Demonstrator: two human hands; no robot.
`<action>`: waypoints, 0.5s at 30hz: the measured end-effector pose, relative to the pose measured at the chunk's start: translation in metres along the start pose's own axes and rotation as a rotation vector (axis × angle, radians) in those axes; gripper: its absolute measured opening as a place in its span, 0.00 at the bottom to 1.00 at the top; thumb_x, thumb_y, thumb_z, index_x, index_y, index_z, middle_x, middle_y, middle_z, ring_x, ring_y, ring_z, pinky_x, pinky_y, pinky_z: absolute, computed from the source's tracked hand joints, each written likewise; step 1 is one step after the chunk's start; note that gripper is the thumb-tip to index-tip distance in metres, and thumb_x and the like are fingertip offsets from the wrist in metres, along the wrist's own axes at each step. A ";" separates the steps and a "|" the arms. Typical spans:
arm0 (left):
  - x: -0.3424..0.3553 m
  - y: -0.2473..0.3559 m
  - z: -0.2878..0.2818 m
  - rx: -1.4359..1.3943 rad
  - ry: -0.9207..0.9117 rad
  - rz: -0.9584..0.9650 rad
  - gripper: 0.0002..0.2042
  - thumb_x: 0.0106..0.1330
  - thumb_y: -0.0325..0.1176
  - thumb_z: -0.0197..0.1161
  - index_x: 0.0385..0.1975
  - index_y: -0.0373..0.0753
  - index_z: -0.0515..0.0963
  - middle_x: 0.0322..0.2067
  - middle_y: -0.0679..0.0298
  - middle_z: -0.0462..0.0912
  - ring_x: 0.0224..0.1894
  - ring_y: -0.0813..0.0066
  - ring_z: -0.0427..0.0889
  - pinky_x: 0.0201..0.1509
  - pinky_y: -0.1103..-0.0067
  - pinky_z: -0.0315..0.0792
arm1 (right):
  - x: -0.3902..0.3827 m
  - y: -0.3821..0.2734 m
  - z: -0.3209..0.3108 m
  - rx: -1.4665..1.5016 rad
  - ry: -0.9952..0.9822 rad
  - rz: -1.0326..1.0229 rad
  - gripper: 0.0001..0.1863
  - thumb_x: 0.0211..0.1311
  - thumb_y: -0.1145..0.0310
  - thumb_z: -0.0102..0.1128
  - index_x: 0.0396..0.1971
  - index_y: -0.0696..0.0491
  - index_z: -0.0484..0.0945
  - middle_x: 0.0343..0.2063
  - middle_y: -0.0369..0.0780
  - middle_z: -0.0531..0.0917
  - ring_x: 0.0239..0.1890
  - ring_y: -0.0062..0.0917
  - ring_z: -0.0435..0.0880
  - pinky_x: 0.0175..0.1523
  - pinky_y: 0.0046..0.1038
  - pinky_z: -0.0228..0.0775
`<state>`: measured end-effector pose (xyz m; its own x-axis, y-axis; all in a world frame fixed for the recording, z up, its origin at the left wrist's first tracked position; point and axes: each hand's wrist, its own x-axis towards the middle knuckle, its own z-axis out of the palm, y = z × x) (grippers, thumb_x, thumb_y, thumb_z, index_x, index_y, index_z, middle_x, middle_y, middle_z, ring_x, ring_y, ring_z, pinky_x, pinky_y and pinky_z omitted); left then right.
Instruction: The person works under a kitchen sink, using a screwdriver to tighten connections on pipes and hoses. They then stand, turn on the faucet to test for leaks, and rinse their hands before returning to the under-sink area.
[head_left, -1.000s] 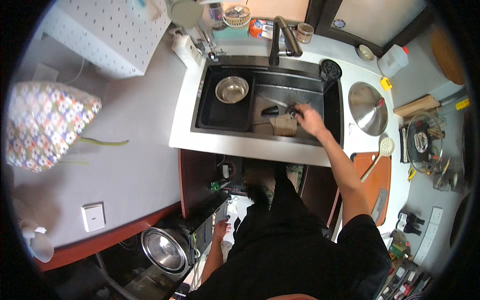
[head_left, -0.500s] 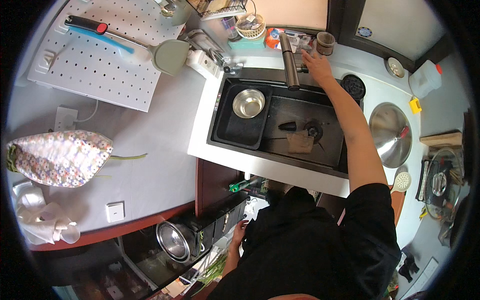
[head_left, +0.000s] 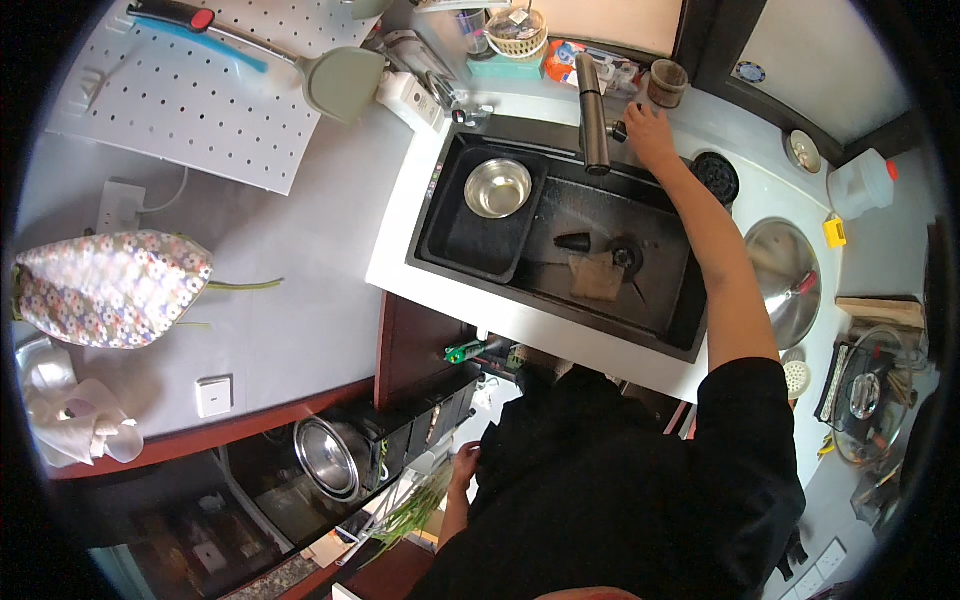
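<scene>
My right arm reaches across the sink [head_left: 560, 305] to its back edge. There my right hand [head_left: 650, 135] has its fingers drawn together beside the dark faucet [head_left: 592, 120] and its side lever, just in front of a brown cup [head_left: 667, 82]. A small dark spot shows at the fingertips, too small to name. My left hand [head_left: 464, 466] hangs low beside my black clothing, its fingers partly hidden. In the sink are a steel bowl [head_left: 498, 190] inside a black basin [head_left: 470, 245], a brown cloth [head_left: 596, 277] and a small black piece [head_left: 573, 242] near the drain.
A steel lid [head_left: 775, 290] and a round black drain cover [head_left: 714, 178] lie right of the sink. A cabinet door [head_left: 415, 345] hangs open below the counter. At left are a pegboard [head_left: 220, 110] with a spatula [head_left: 340, 85] and a flowered bag [head_left: 115, 290].
My right hand has closed from spread fingers and shifted slightly beside the faucet. The whole view has tilted a little. My left hand still hangs low.
</scene>
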<state>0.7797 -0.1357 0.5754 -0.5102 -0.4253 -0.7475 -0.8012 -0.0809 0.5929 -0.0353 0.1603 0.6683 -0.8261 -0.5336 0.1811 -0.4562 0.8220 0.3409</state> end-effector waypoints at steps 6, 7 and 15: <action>0.002 -0.018 0.002 -0.169 0.012 0.002 0.16 0.73 0.32 0.62 0.58 0.40 0.78 0.41 0.61 0.87 0.41 0.73 0.83 0.47 0.76 0.76 | -0.009 0.007 -0.014 0.070 0.079 0.009 0.28 0.63 0.72 0.59 0.65 0.54 0.72 0.69 0.40 0.70 0.62 0.33 0.76 0.58 0.38 0.74; 0.004 -0.016 0.003 -0.188 -0.005 -0.013 0.16 0.73 0.32 0.61 0.58 0.39 0.78 0.41 0.61 0.87 0.41 0.74 0.83 0.47 0.77 0.76 | -0.010 0.008 -0.017 0.081 0.070 0.021 0.29 0.63 0.73 0.59 0.66 0.54 0.71 0.71 0.40 0.69 0.63 0.33 0.75 0.58 0.38 0.74; 0.025 -0.009 -0.020 -0.036 -0.074 0.013 0.18 0.71 0.35 0.61 0.59 0.39 0.78 0.41 0.58 0.88 0.41 0.72 0.84 0.43 0.75 0.77 | -0.013 0.006 -0.020 0.106 0.110 0.044 0.29 0.63 0.73 0.59 0.66 0.53 0.71 0.70 0.41 0.70 0.65 0.35 0.74 0.60 0.41 0.74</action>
<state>0.7805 -0.1637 0.5578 -0.5433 -0.3585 -0.7592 -0.7834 -0.1087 0.6119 -0.0208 0.1683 0.6866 -0.8076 -0.5105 0.2954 -0.4575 0.8583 0.2325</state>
